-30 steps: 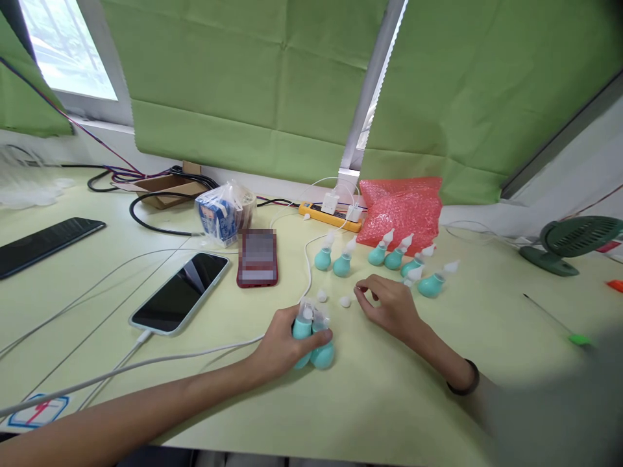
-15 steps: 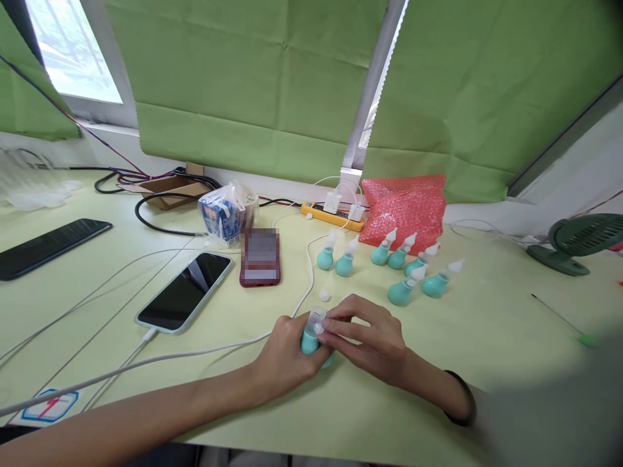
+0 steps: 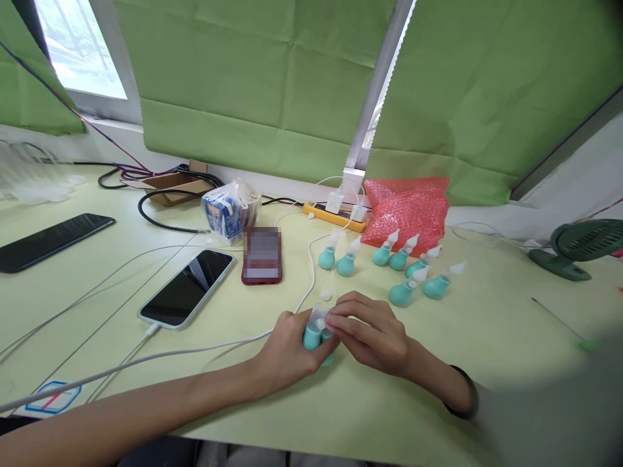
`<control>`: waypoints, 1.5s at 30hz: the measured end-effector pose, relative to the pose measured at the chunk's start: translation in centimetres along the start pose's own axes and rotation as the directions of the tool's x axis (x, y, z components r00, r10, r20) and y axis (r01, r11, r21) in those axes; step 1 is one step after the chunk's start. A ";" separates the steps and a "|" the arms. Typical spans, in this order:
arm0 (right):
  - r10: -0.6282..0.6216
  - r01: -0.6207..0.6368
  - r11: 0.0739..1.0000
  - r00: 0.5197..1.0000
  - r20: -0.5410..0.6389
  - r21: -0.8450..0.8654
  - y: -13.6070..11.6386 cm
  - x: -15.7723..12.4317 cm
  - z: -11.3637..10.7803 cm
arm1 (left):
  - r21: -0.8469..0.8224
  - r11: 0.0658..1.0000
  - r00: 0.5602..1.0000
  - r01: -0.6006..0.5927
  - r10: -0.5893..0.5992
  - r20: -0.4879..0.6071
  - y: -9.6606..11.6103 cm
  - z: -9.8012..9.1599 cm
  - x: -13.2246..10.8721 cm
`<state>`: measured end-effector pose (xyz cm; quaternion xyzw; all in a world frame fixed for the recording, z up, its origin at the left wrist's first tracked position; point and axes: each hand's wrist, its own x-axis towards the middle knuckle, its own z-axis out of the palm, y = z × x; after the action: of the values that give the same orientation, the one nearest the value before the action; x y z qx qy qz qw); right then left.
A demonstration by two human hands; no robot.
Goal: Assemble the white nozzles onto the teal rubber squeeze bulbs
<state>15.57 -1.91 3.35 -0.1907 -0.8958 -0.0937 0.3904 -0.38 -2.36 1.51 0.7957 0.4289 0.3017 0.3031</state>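
My left hand (image 3: 292,350) is wrapped round a teal bulb nasal aspirator (image 3: 311,337) low over the table. Teal rubber shows on both sides of the thumb; I cannot tell whether it is one bulb or two. A clear plastic piece (image 3: 318,314) sticks up at the top of the bulb. My right hand (image 3: 372,331) has its fingertips pinched together against this clear piece, and they partly hide it. Just beyond the hands lies a small white cap-like piece (image 3: 326,295). Several teal aspirators (image 3: 400,294) with translucent pointed nozzles are behind my right hand, some upright, some tilted.
A white cable (image 3: 219,347) runs across the table beside my left hand. Phones lie to the left, one white-edged (image 3: 187,288) and one red-cased (image 3: 261,256). Behind are a yellow power strip (image 3: 335,215) and a pink bubble-wrap bag (image 3: 406,211). A green fan (image 3: 584,246) stands right.
My right fingers have closed in over the clear piece, covering more of its side. The left hand keeps its hold on the bulb, slightly turned. The view has shifted a little.
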 end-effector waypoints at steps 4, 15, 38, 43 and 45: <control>0.026 -0.027 0.999 0.999 0.031 0.024 0.1 0.0 -0.1 | -0.029 0.999 0.997 0.033 -0.031 0.073 0.0 -0.6 0.4; 0.281 -0.296 0.902 0.955 0.095 0.314 0.7 0.3 0.0 | 0.240 0.970 0.939 0.045 -0.122 0.320 0.4 -2.9 2.2; 0.308 -0.307 0.949 0.951 -0.002 0.068 0.3 -3.1 -0.4 | 0.353 0.928 0.761 -0.121 -0.142 0.634 1.4 -2.2 5.7; 0.143 -0.131 0.987 0.980 0.137 -0.093 0.7 -3.4 -0.9 | 0.364 0.925 0.765 -0.111 -0.154 0.625 1.4 -2.1 5.8; 0.094 -0.066 0.989 0.974 0.208 -0.135 0.9 -3.3 -1.4 | 0.361 0.927 0.759 -0.104 -0.161 0.631 1.5 -2.1 5.8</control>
<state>18.94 -2.46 1.85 -0.2602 -0.9163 -0.1139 0.2823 1.42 2.49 5.22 0.8865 0.3588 -0.0853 0.2797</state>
